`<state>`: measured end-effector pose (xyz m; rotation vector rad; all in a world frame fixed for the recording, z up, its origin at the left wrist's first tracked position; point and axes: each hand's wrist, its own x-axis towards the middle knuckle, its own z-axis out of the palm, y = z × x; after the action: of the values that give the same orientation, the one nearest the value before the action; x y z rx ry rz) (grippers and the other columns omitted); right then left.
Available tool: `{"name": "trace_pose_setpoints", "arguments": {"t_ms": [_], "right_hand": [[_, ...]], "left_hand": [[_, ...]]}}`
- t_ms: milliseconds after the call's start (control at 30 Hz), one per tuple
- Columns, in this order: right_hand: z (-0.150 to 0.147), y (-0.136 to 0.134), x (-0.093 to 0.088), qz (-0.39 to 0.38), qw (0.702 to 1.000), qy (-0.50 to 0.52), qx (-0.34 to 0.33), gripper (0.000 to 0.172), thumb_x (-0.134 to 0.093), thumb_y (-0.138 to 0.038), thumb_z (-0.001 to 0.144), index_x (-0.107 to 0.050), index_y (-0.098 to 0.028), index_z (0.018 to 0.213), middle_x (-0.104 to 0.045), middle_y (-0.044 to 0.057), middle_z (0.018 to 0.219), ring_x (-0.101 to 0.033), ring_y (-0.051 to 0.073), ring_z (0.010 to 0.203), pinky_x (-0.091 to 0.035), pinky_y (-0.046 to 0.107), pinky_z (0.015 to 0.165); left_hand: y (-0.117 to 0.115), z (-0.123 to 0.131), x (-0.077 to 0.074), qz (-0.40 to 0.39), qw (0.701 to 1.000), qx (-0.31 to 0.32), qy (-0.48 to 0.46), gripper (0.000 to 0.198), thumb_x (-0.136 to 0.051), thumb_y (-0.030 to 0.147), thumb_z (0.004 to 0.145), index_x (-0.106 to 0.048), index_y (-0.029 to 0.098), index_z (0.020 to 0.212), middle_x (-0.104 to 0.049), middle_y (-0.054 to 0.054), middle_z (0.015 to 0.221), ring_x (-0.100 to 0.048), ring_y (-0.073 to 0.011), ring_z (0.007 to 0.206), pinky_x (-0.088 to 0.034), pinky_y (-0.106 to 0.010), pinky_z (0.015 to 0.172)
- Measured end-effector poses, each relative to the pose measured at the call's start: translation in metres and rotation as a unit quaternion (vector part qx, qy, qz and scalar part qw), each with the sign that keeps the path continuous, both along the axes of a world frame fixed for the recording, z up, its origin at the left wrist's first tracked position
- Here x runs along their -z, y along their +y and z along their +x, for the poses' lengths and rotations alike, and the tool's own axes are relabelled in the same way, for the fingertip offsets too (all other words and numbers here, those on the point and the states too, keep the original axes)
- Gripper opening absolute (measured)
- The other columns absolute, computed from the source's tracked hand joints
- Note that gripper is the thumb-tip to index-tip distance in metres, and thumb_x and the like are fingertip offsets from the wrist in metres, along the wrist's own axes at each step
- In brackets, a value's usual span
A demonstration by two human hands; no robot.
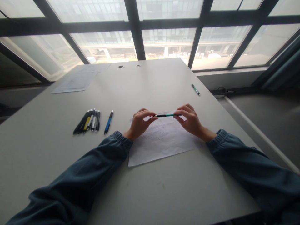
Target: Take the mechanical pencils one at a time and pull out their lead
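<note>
A green and black pen point(166, 115) is held level above a sheet of paper point(161, 147) that bears faint scribbles. My left hand point(141, 122) pinches the pen's black left end between thumb and fingers. At its right end, my right hand point(189, 119) grips it the same way. Left of my hands, a blue pen point(108, 122) lies on the white table, beside a group of several black, yellow and silver pens point(88, 121).
Another green pen point(195, 89) lies near the right edge of the white table point(145, 90). Papers point(76, 78) lie at the back left. Windows point(164, 40) stand beyond the table, and a white pipe point(260, 132) runs along the right.
</note>
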<state>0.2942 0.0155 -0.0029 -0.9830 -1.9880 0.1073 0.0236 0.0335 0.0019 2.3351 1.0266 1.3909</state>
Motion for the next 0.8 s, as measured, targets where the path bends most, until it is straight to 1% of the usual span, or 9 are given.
{"name": "trace_pose_setpoints", "arguments": {"t_ms": [267,500,633,800], "right_hand": [[0.0007,-0.0026,-0.0006,0.000,0.999,-0.033,-0.005,0.009,-0.062,-0.031,0.096,-0.070,-0.028,0.092,-0.069,0.006,0.097,-0.057,0.025,0.096,-0.045,0.045,0.091],[0.0014,-0.0034,-0.0020,0.048,0.996,-0.075,-0.005,0.008,-0.060,-0.027,0.097,-0.068,-0.027,0.094,-0.069,0.005,0.096,-0.057,0.024,0.096,-0.043,0.043,0.089],[0.0021,-0.0023,-0.0019,0.102,0.991,-0.085,-0.015,0.004,-0.063,-0.023,0.096,-0.066,-0.025,0.097,-0.069,0.005,0.095,-0.058,0.023,0.094,-0.042,0.041,0.086],[0.0022,-0.0022,-0.0041,0.151,0.983,-0.102,-0.017,0.007,-0.065,-0.020,0.094,-0.064,-0.024,0.099,-0.069,0.005,0.095,-0.057,0.022,0.095,-0.042,0.040,0.086]], "left_hand": [[-0.0011,-0.0006,-0.0007,-0.008,1.000,0.007,-0.017,0.019,-0.078,0.038,0.085,-0.076,0.020,0.086,-0.074,-0.004,0.080,-0.065,-0.0168,0.075,-0.054,-0.031,0.070],[-0.0011,-0.0010,-0.0004,-0.011,1.000,0.016,-0.023,0.018,-0.078,0.036,0.085,-0.076,0.018,0.084,-0.073,-0.004,0.078,-0.065,-0.0158,0.073,-0.053,-0.030,0.068],[-0.0009,-0.0008,0.0007,-0.014,1.000,0.010,-0.021,0.018,-0.077,0.036,0.086,-0.076,0.018,0.082,-0.073,-0.004,0.077,-0.065,-0.0154,0.071,-0.052,-0.029,0.068],[-0.0013,-0.0013,0.0007,-0.033,0.999,0.012,-0.017,0.020,-0.075,0.037,0.087,-0.077,0.019,0.079,-0.072,-0.004,0.075,-0.065,-0.0156,0.071,-0.051,-0.029,0.068]]}}
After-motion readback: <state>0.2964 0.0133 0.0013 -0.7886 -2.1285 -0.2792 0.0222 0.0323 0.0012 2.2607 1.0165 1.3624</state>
